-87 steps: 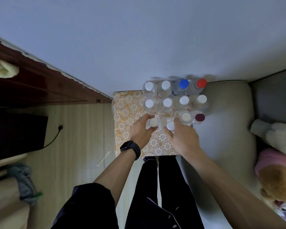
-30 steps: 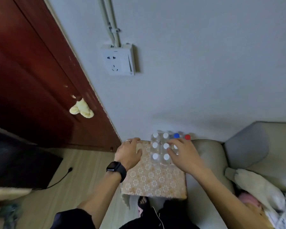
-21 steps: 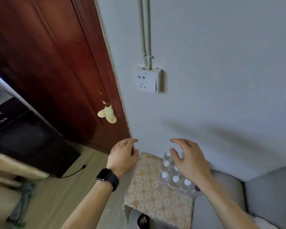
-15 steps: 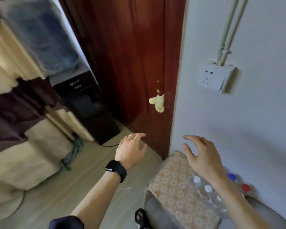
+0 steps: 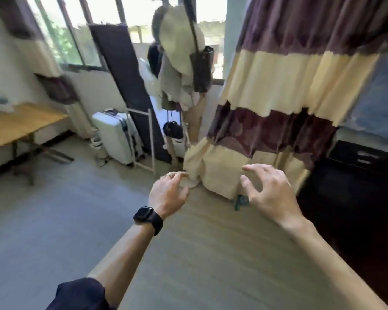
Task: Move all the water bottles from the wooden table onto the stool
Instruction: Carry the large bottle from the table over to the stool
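Note:
Both my hands hang in the air in front of me, holding nothing. My left hand (image 5: 169,191), with a black watch on its wrist and a ring, has loosely bent fingers. My right hand (image 5: 268,190) has its fingers spread and slightly bent. A wooden table (image 5: 16,125) stands at the far left against the wall; its visible part shows no bottles. The stool and the water bottles are out of view.
A white suitcase (image 5: 115,135) and a dark panel on a white frame (image 5: 126,79) stand by the window. A coat stand (image 5: 182,70) holds a hat and bags. A striped curtain (image 5: 278,97) hangs to the floor. A black cabinet (image 5: 354,175) is at right. Wooden floor (image 5: 76,220) lies ahead.
My view has swung left, away from the stool with the bottles and the wall, into the room. Both hands left the bottles and now hang free.

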`<state>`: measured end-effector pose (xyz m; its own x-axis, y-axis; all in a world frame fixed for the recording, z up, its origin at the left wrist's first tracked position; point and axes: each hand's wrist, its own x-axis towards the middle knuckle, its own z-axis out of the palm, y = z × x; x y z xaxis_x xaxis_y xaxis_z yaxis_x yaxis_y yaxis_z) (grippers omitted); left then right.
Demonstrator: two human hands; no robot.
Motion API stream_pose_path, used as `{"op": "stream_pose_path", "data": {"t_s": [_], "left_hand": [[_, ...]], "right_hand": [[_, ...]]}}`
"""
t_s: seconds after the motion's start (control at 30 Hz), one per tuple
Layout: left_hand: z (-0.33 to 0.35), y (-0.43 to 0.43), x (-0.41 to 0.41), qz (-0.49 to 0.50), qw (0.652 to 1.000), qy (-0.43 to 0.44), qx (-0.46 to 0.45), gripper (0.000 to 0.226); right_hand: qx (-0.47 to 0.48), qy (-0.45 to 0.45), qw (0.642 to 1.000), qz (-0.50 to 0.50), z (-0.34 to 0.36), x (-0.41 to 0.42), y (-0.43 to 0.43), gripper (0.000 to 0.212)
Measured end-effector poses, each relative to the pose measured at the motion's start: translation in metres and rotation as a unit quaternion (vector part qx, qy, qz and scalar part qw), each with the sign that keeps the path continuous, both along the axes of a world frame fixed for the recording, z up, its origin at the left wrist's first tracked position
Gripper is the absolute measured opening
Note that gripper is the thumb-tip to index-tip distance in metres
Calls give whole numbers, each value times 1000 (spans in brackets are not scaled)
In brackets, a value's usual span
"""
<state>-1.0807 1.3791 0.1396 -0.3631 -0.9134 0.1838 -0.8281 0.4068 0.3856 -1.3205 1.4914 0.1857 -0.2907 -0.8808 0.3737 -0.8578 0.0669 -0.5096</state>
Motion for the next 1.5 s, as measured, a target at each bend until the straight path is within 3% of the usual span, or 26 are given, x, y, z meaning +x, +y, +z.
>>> {"op": "stream_pose_path", "data": {"t_s": [0.23,0.47,0.83,1.07,1.5], "left_hand": [[32,-42,263,271,961,25,-38,41],[70,-57,410,425,903,25,-54,39],[91,-221,482,473,875,43,-100,36],[90,-352,495,502,858,73,-76,36],[45,-489,638,527,842,104,-57,31]], "right_hand": [[10,15,965,262,19,229,-167,35],[0,44,912,408,55,383,-263,43],[-38,14,885,463,66,464,-483,43],[-21,6,878,479,60,483,-634,41],[26,15,858,513,14,636,-804,44]]}}
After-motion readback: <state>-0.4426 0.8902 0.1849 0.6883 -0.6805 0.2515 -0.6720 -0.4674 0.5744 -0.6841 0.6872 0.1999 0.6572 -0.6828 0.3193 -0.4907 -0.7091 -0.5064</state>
